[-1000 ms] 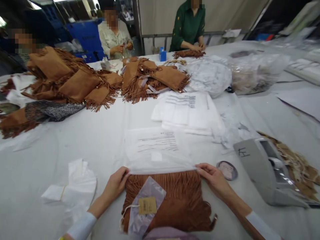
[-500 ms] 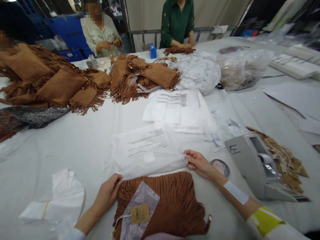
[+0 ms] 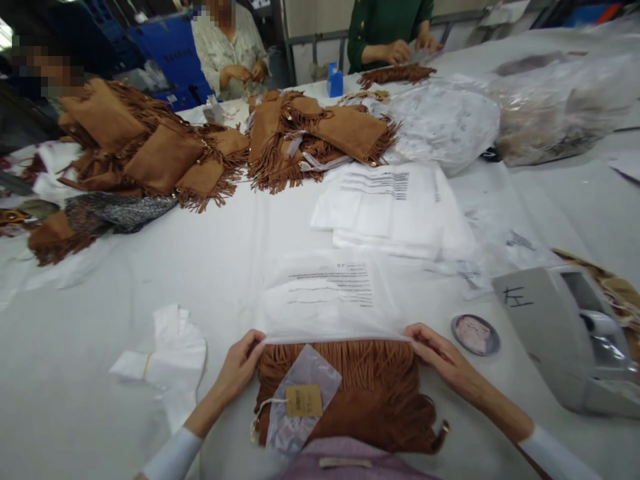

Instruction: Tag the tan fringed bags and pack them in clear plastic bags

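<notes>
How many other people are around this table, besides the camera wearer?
3: one in a pale shirt, one in green sleeves, and one at far left, partly behind the brown fringed heap. Others may be hidden.

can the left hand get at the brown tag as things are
Probably yes: the brown tag lies uncovered near the left hand, though that hand is pinching the edge of the printed plastic bag and would likely have to let go.

Black handwritten letters (image 3: 518, 297), seemingly "KH", marked the grey plastic tape dispenser (image 3: 545, 347), lower right; the translucent flat plastic bag (image 3: 330, 303), centre, bore illegible print.
</notes>
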The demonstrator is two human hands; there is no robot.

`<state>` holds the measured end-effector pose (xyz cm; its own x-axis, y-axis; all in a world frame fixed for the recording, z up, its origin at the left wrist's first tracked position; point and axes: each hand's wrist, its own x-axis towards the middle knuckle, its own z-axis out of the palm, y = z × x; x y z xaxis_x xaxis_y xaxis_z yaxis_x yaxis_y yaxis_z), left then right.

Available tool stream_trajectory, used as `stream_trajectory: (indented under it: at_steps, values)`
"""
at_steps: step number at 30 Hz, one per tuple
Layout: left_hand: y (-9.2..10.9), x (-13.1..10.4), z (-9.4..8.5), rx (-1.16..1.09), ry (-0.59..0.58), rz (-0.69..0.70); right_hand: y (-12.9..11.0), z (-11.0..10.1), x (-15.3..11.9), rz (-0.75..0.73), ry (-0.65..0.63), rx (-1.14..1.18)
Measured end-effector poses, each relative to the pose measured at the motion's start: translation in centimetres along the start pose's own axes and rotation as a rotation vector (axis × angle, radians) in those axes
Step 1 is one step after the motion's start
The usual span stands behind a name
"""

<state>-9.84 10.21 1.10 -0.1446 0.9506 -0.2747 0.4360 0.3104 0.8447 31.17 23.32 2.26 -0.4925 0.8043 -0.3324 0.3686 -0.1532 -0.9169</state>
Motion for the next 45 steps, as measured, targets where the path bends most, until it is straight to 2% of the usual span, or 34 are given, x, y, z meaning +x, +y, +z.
stream_trajectory:
  at_steps: [3, 5, 7, 11, 12, 14, 18, 22, 26, 29, 35, 39, 45]
  values:
    - [1.1, 0.2, -0.8, -0.314, -0.187, -0.124, -0.2, 0.0, 0.2, 0.035, -0.039, 0.094]
    - [1.5, 0.2, -0.9, -0.356, -0.229, -0.146, -0.2, 0.3, 0.4, 0.050, -0.013, 0.091]
    - [1.5, 0.1, -0.2, -0.236, -0.139, -0.112, -0.1, 0.7, 0.3, 0.037, 0.060, 0.024]
    - [1.7, 0.3, 1.8, 0.063, 0.179, 0.016, 0.4, 2.0, 0.1, -0.058, 0.231, -0.148]
    - [1.8, 0.5, 2.1, 0.095, 0.227, 0.027, 0.5, 2.1, 0.0, -0.070, 0.233, -0.167]
    - [2.1, 0.7, 2.3, 0.144, 0.249, 0.032, 0.7, 2.1, 0.1, -0.078, 0.193, -0.191]
    - [2.0, 0.0, 1.2, 0.313, 0.154, 0.143, 1.0, 1.3, -0.2, -0.110, 0.076, -0.263]
    - [0.3, -1.8, 0.4, 0.443, 0.067, 0.326, 1.6, 1.1, -1.5, -0.283, 0.006, -0.381]
    - [-1.5, -3.9, 0.6, 0.467, -0.044, 0.417, 2.0, 1.3, -3.4, -0.388, -0.079, -0.437]
    - [-2.1, -5.9, 0.5, 0.425, -0.136, 0.391, 1.7, 0.8, -5.1, -0.396, -0.143, -0.480]
    - [-2.3, -9.5, 0.2, 0.374, -0.327, 0.185, 1.8, -0.9, -7.8, -0.520, -0.357, -0.563]
    - [-2.8, -10.8, 0.7, 0.382, -0.334, 0.185, 3.1, -1.0, -7.8, -0.586, -0.334, -0.581]
    - [-2.7, -10.7, 1.8, 0.328, -0.234, 0.182, 3.5, 0.6, -7.7, -0.471, -0.142, -0.500]
